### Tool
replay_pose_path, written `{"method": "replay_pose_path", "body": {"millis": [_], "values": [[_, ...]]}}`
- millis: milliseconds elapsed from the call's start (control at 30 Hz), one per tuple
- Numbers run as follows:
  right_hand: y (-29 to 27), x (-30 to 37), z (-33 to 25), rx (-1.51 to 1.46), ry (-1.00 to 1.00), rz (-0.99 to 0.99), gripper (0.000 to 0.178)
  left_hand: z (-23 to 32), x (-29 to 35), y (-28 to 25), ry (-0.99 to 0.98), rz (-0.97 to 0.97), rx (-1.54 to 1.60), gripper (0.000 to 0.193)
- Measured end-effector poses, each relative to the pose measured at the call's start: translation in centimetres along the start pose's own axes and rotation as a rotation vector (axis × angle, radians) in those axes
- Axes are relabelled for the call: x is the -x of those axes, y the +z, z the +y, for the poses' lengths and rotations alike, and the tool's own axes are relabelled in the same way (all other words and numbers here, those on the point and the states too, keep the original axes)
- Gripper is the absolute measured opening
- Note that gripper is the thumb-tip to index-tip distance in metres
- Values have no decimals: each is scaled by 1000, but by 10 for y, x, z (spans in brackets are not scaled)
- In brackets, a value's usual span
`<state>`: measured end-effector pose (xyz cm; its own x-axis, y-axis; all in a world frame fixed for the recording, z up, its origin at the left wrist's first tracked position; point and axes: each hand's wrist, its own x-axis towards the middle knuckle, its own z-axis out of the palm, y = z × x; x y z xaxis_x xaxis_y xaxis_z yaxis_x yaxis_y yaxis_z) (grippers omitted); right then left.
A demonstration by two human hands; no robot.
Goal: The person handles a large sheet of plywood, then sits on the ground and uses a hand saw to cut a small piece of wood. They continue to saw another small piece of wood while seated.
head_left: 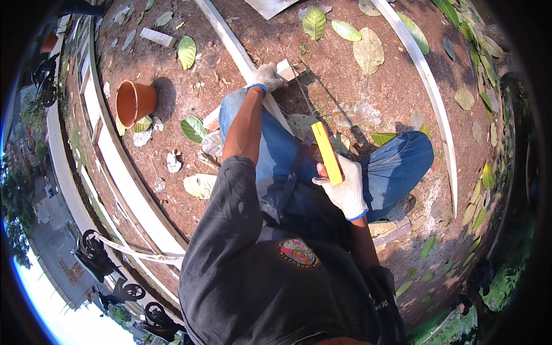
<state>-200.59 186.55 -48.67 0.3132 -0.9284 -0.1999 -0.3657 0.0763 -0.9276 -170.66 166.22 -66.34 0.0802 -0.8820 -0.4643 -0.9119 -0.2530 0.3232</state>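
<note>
My left hand (268,78), in a white knitted glove with a blue cuff, is closed around a long pale wooden batten (225,35) running from the far edge toward my knee. Beneath it lies a crosswise wood block (286,70), its end showing just right of the glove. My right hand (347,187), gloved alike, grips the yellow handle of a handsaw (326,153). The saw's thin blade is seen nearly edge-on, stretching away toward the block end. Whether its teeth touch wood I cannot tell. My bent legs in blue jeans lie on both sides of the saw.
An orange bucket (136,103) stands at the left, near a short wood offcut (158,38). Another long batten (422,75) curves along the right. A long white framed panel (123,172) lies farther left. Leaves cover the brown soil. Motorcycles (98,259) are parked beyond.
</note>
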Motion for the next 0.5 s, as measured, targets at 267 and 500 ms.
{"method": "replay_pose_path", "body": {"millis": [267,500], "values": [[5,-8,-18,-135,164,4,16,5,8,-12,28,-8,-18,65],[1,-22,-11,-85,94,64,13,11,7,-19,35,6,-23,63]]}}
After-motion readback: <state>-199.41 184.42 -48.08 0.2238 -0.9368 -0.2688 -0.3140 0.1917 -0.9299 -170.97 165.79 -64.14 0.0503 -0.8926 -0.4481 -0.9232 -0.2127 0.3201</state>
